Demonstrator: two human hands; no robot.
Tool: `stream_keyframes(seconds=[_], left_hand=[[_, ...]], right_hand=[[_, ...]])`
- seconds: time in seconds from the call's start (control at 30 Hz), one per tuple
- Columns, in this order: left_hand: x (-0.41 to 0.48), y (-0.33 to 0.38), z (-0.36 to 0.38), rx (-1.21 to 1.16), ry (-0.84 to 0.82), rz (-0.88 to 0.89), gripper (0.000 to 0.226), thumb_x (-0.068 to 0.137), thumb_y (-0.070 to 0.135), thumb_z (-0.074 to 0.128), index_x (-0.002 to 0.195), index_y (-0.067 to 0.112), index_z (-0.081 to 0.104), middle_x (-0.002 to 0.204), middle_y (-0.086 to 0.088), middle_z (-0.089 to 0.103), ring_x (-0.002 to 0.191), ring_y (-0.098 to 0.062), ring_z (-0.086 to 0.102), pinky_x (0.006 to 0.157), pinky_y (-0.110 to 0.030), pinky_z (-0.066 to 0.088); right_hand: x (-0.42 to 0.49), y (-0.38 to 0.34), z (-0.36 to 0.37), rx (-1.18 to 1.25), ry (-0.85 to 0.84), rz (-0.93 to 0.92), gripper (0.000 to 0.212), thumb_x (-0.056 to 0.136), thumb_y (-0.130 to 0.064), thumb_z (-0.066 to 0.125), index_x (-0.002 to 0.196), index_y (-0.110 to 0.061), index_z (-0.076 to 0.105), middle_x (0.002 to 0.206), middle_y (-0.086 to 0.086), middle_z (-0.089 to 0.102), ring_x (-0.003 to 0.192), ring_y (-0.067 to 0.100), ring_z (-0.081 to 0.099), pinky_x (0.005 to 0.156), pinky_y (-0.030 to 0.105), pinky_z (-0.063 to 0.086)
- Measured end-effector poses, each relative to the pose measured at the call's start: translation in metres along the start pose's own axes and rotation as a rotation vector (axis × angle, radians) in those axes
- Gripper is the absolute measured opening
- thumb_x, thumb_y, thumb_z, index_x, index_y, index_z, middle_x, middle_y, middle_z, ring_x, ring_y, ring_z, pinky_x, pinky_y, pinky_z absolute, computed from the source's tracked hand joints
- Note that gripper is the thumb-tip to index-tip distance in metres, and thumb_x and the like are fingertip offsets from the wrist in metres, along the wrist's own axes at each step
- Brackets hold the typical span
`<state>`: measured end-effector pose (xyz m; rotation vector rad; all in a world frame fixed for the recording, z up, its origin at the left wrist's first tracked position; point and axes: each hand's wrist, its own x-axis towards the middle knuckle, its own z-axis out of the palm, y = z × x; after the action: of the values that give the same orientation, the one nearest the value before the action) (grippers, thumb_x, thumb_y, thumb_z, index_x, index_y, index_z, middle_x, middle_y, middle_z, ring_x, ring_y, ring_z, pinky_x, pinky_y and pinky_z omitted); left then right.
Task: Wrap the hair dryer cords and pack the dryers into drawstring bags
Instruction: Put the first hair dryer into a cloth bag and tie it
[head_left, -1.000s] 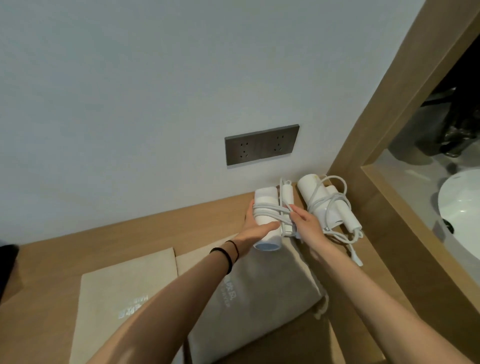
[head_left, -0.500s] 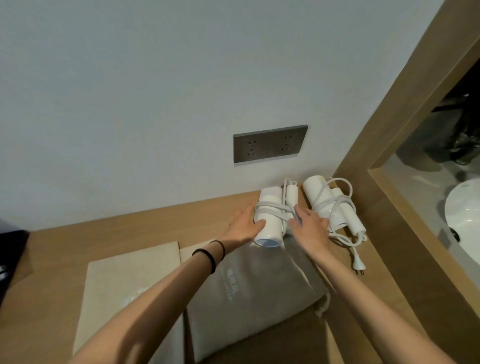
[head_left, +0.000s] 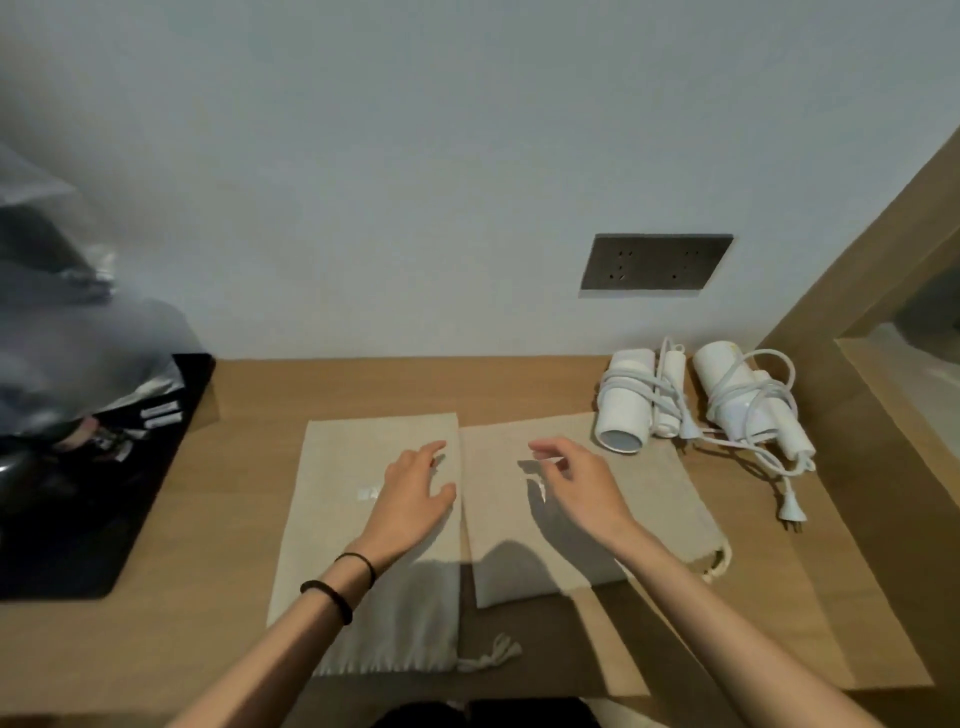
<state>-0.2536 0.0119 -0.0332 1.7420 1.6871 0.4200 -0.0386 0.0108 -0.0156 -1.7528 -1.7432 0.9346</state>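
On the desk (head_left: 249, 395), both dryers look done cord-wise: the left dryer (head_left: 626, 410) and right dryer (head_left: 737, 400) lie side by side near the wall, cords wound round them, one plug (head_left: 792, 506) trailing loose. So I'd say we're at the bagging step. The left hand (head_left: 415, 493) is spread flat with straight fingers on the left bag (head_left: 332, 545). The right hand (head_left: 576, 488) hovers loosely curled and empty over the right bag (head_left: 649, 499). Next move probably needs a bag opened at its drawstring end, which faces the person, then a dryer fetched.
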Motion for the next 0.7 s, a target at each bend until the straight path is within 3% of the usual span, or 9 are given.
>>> stream_keyframes(seconds=[0.1, 0.23, 0.37, 0.53, 0.63, 0.7], left_hand=[[-0.029, -0.039, -0.008, 0.127, 0.030, -0.110, 0.056, 0.090, 0.029, 0.055, 0.142, 0.024, 0.035, 0.142, -0.009, 0.034, 0.133, -0.029, 0.028, 0.108, -0.040, 0.027], [-0.060, -0.081, -0.021, 0.118, 0.091, -0.296, 0.061, 0.088, 0.029, 0.056, 0.143, 0.025, 0.033, 0.153, -0.015, 0.006, 0.140, -0.034, 0.005, 0.111, -0.044, 0.020], [-0.080, -0.104, -0.028, 0.087, 0.051, -0.397, 0.064, 0.087, 0.029, 0.057, 0.145, 0.025, 0.030, 0.151, -0.017, 0.011, 0.137, -0.036, 0.011, 0.109, -0.042, 0.024], [-0.089, -0.115, -0.026, -0.021, 0.048, -0.438, 0.061, 0.087, 0.018, 0.057, 0.143, 0.026, 0.034, 0.139, -0.016, 0.023, 0.128, -0.034, 0.030, 0.106, -0.034, 0.030], [-0.089, -0.113, -0.026, -0.190, 0.151, -0.444, 0.055, 0.091, 0.005, 0.047, 0.144, 0.016, 0.035, 0.132, -0.012, 0.030, 0.102, -0.029, 0.052, 0.096, -0.035, 0.045], [-0.089, -0.108, -0.028, -0.262, 0.264, -0.406, 0.051, 0.095, 0.004, 0.042, 0.145, 0.009, 0.034, 0.127, -0.007, 0.033, 0.082, -0.021, 0.051, 0.085, -0.037, 0.049]], right_hand=[[-0.011, -0.011, 0.042, 0.034, -0.154, 0.056, 0.028, 0.096, -0.011, 0.048, 0.120, -0.013, 0.061, 0.115, 0.004, 0.066, 0.101, 0.008, 0.060, 0.079, 0.007, 0.040], [-0.022, -0.026, 0.086, 0.031, -0.327, 0.205, 0.035, 0.093, -0.013, 0.049, 0.128, -0.012, 0.050, 0.120, 0.007, 0.061, 0.113, 0.020, 0.055, 0.085, 0.022, 0.037], [-0.027, -0.038, 0.111, -0.005, -0.405, 0.280, 0.058, 0.090, -0.009, 0.053, 0.144, -0.009, 0.031, 0.137, 0.010, 0.047, 0.127, 0.024, 0.044, 0.098, 0.026, 0.035], [-0.037, -0.049, 0.118, -0.035, -0.413, 0.226, 0.064, 0.086, 0.005, 0.055, 0.144, -0.008, 0.030, 0.147, 0.008, 0.038, 0.136, 0.023, 0.035, 0.107, 0.024, 0.030], [-0.035, -0.059, 0.115, -0.058, -0.391, 0.126, 0.067, 0.084, 0.009, 0.053, 0.145, -0.009, 0.031, 0.150, 0.007, 0.034, 0.140, 0.021, 0.030, 0.110, 0.024, 0.025], [-0.026, -0.072, 0.108, -0.068, -0.365, 0.031, 0.065, 0.085, 0.010, 0.049, 0.145, -0.010, 0.031, 0.151, 0.005, 0.033, 0.141, 0.020, 0.028, 0.111, 0.024, 0.024]])
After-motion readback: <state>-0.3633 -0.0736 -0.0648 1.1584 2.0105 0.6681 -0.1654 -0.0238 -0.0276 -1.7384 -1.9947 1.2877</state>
